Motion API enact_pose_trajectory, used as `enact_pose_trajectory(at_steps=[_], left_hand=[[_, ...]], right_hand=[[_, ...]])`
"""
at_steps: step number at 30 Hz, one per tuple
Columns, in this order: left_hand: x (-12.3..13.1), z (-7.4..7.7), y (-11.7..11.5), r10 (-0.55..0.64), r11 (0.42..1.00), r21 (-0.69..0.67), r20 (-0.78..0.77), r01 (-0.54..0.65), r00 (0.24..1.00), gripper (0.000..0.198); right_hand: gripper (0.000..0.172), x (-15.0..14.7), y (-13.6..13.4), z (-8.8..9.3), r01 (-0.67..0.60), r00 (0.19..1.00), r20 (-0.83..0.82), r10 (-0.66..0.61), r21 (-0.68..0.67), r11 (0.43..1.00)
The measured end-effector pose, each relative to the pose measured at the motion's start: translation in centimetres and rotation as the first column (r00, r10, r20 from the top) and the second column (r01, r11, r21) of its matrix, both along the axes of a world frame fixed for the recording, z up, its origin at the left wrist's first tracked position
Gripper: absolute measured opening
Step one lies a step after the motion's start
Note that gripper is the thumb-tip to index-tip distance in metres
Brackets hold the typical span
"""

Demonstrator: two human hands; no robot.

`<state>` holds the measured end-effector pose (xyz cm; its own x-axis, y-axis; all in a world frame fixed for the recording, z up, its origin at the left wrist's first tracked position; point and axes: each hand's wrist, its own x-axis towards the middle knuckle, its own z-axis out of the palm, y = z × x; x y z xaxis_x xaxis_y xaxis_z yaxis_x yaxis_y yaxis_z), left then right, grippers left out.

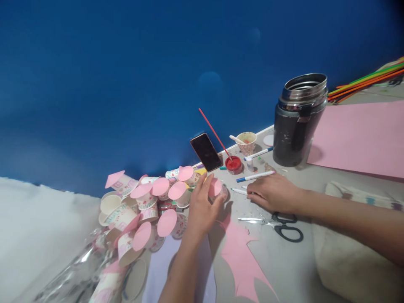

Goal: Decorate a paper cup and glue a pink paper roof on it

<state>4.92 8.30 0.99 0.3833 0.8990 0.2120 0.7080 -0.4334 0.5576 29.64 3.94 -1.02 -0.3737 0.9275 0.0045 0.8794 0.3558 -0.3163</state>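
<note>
My left hand [202,206] curls its fingers and thumb around a small paper cup [224,191] with a pink paper disc [215,187] on it. The hand hides part of the cup. My right hand [273,191] rests low on the table with its fingers bent together over the end of a white marker with a green tip [239,191]. Below that hand lie scissors with black handles [288,233], blades apart. A blue-capped marker [255,176] is just above its fingers. A cut pink paper scrap [241,256] lies between my forearms.
Several printed paper cups with pink discs [167,223] crowd the left side. Toward the wall are a phone [206,151], a red paint pot [234,165] with a red stick, and a cup [247,143]. A tall dark flask [296,126] stands beside pink paper [360,139]. A cloth bag [344,248] lies right.
</note>
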Motion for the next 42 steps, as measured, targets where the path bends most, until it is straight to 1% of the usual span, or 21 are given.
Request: enact_pose_trajectory(at_steps=[7,9,11,13,14,15,16,17,18,20,22,23,26,29,30,32,34,37,38,40,42], left_hand=[[0.0,-0.2,0.7,0.019,1.0,-0.011,0.16,-0.017,0.987,0.041],[0.1,0.1,0.7,0.061,0.998,0.009,0.232,-0.065,0.971,0.038],[0.2,0.8,0.3,0.119,0.988,0.053,0.36,-0.148,0.925,0.039],[0.3,2.1,-0.3,0.16,0.979,0.015,0.565,-0.204,0.809,0.043],[0.4,2.8,-0.7,0.174,0.981,-0.057,0.675,-0.185,0.717,0.043],[0.5,3.5,-1.1,0.204,0.979,-0.165,0.765,-0.12,0.611,0.041],[0.6,4.2,-1.5,0.255,0.958,-0.285,0.825,-0.019,0.505,0.038],[0.7,4.9,-2.0,0.324,0.913,-0.397,0.849,0.098,0.418,0.033],[0.8,5.3,-2.4,0.407,0.846,-0.494,0.841,0.2,0.356,0.029],[1.0,5.8,-3.1,0.549,0.69,-0.625,0.781,0.366,0.298,0.027],[1.0,5.5,-3.8,0.638,0.554,-0.687,0.713,0.469,0.292,0.035],[1.0,5.2,-4.1,0.663,0.508,-0.698,0.691,0.505,0.289,0.04],[0.8,3.8,-5.3,0.722,0.429,-0.725,0.634,0.538,0.278,0.046],[0.6,2.2,-6.7,0.781,0.381,-0.799,0.547,0.465,0.3,0.033],[0.6,1.7,-7.1,0.795,0.373,-0.825,0.52,0.425,0.312,0.028],[0.6,0.7,-7.6,0.804,0.382,-0.851,0.498,0.359,0.326,0.022],[0.7,-0.1,-7.9,0.79,0.406,-0.854,0.507,0.326,0.344,0.027],[0.8,-1.2,-8.2,0.754,0.452,-0.842,0.537,0.294,0.378,0.039],[0.9,-1.5,-8.3,0.743,0.466,-0.838,0.545,0.283,0.389,0.042],[1.1,-2.0,-8.6,0.721,0.486,-0.828,0.561,0.279,0.408,0.045],[1.3,-2.4,-8.9,0.707,0.486,-0.817,0.576,0.31,0.41,0.045]], right_hand=[[0.024,0.0,0.0,-0.1,-0.006,1.0,-0.003,0.006,0.001,1.0],[0.024,0.0,0.0,-0.1,-0.003,1.0,0.007,0.003,-0.005,1.0],[0.025,0.0,-0.1,0.0,-0.001,1.0,0.015,0.001,-0.008,1.0],[0.025,0.0,-0.1,0.3,0.022,0.999,0.027,-0.022,-0.005,1.0],[0.026,-0.1,-0.2,0.5,0.048,0.998,0.036,-0.048,0.001,0.999],[0.027,-0.1,-0.2,0.6,0.082,0.995,0.046,-0.083,0.011,0.997],[0.028,-0.1,-0.2,0.8,0.12,0.991,0.056,-0.121,0.022,0.992],[0.03,-0.1,-0.2,0.9,0.159,0.985,0.063,-0.161,0.033,0.987],[0.031,-0.1,-0.2,1.0,0.193,0.978,0.069,-0.196,0.044,0.98],[0.032,0.0,-0.2,1.1,0.241,0.967,0.075,-0.245,0.059,0.969],[0.032,0.1,-0.2,1.2,0.277,0.956,0.077,-0.282,0.068,0.959],[0.032,0.2,-0.2,1.2,0.293,0.952,0.077,-0.298,0.071,0.954],[0.033,0.4,-0.1,1.4,0.331,0.942,0.042,-0.333,0.054,0.942],[0.029,1.1,0.1,1.7,0.41,0.91,-0.088,-0.406,0.028,0.912],[0.027,1.3,0.2,1.9,0.442,0.891,-0.132,-0.435,0.025,0.897],[0.027,1.9,0.5,2.0,0.489,0.857,-0.201,-0.475,0.021,0.872],[0.029,2.4,0.8,1.9,0.503,0.837,-0.255,-0.484,0.01,0.864],[0.022,2.6,1.4,1.1,0.514,0.813,-0.32,-0.487,-0.002,0.858],[0.023,2.6,1.7,0.7,0.516,0.808,-0.332,-0.487,0.0,0.857],[0.034,2.4,2.5,-0.1,0.51,0.807,-0.347,-0.477,0.004,0.86],[0.039,2.3,3.4,-0.8,0.499,0.812,-0.357,-0.461,0.016,0.867]])
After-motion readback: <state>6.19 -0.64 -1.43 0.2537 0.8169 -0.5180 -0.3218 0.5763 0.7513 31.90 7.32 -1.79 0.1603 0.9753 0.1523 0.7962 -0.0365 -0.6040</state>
